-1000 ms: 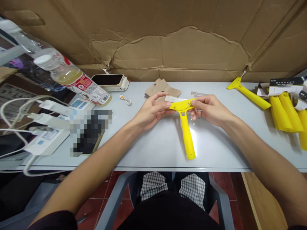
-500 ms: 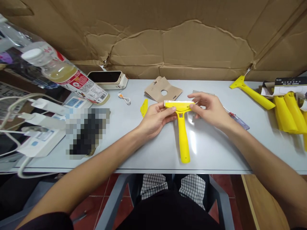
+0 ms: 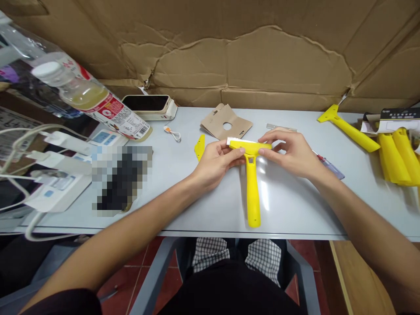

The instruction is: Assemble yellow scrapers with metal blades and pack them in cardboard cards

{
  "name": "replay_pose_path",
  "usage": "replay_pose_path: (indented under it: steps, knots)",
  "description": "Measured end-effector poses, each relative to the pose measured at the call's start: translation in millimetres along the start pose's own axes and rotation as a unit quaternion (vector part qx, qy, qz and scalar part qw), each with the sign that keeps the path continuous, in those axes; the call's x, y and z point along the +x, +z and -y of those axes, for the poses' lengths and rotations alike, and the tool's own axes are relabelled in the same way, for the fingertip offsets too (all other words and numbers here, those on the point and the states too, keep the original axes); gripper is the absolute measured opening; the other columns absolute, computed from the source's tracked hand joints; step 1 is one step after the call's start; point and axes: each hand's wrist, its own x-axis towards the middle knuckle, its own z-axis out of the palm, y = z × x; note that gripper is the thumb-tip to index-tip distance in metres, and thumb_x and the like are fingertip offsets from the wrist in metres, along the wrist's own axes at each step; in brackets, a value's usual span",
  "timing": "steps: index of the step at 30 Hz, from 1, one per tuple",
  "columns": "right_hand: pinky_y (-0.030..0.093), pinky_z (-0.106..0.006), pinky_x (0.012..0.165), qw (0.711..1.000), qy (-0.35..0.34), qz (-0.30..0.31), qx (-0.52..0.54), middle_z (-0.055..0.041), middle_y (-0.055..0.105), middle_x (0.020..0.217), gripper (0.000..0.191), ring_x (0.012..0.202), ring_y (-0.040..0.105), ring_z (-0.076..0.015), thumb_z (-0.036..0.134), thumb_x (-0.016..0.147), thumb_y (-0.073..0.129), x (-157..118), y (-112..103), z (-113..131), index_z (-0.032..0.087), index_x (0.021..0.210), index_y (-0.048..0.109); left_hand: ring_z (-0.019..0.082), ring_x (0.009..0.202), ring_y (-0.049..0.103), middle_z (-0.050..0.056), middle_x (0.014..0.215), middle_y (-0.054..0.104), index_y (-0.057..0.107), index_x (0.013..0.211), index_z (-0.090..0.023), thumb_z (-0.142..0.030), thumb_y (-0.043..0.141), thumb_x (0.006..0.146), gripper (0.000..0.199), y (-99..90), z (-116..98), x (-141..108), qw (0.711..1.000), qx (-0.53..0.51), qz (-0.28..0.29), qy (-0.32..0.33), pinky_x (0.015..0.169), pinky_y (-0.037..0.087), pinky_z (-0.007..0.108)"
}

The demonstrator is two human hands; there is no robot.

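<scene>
Both hands grip the head of a yellow scraper (image 3: 253, 192), whose handle points toward me. A metal blade (image 3: 233, 141) shows along its far edge, partly behind my fingers. My left hand (image 3: 213, 164) pinches the left end of the head, thumb on top. At the right end, my right hand (image 3: 288, 151) has its thumb and fingers closed on the head. Left of my left hand lies a loose yellow plastic piece (image 3: 199, 148), partly hidden. Beyond my right hand is a flat metal blade strip (image 3: 275, 127). A screwdriver (image 3: 331, 167) with a clear handle lies to the right.
Folded brown cardboard (image 3: 227, 122) lies behind the scraper. Another yellow scraper (image 3: 351, 131) and several yellow handles (image 3: 395, 157) are at the right. A drink bottle (image 3: 111, 107), power strip (image 3: 55, 192), phone (image 3: 146, 104) and short cable (image 3: 172, 133) occupy the left.
My right hand has closed in on the right end of the scraper head, its fingers now over the far edge. The metal strip behind it shows more. The view has shifted slightly.
</scene>
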Motion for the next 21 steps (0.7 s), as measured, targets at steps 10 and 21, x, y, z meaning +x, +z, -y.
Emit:
replay_pose_path:
  steps: [10, 21]
  knots:
    - [0.060, -0.037, 0.071, 0.989, 0.102, 0.007, 0.110, -0.0052, 0.079, 0.095, 0.014, 0.078, 0.072, -0.0187, 0.030, 0.088, 0.081, 0, 4, 7, 0.021, 0.098, 0.079, 0.021, 0.094, 0.077, 0.012, 0.105, 0.082, 0.078, 0.099, -0.013, -0.032, 0.091, 0.079, 0.031, 4.1, 0, -1, 1.000, 0.022, -0.011, 0.006, 0.091, 0.062, 0.038]
    - [0.061, -0.035, 0.069, 0.940, 0.218, 0.039, 0.261, -0.0048, 0.080, 0.085, 0.028, 0.063, 0.072, -0.0155, 0.027, 0.082, 0.088, -2, 11, 12, 0.017, 0.104, 0.076, 0.022, 0.093, 0.078, 0.012, 0.102, 0.083, 0.076, 0.094, -0.013, -0.028, 0.089, 0.076, 0.026, 9.0, -1, -4, 0.999, 0.025, -0.029, 0.014, 0.087, 0.063, 0.036]
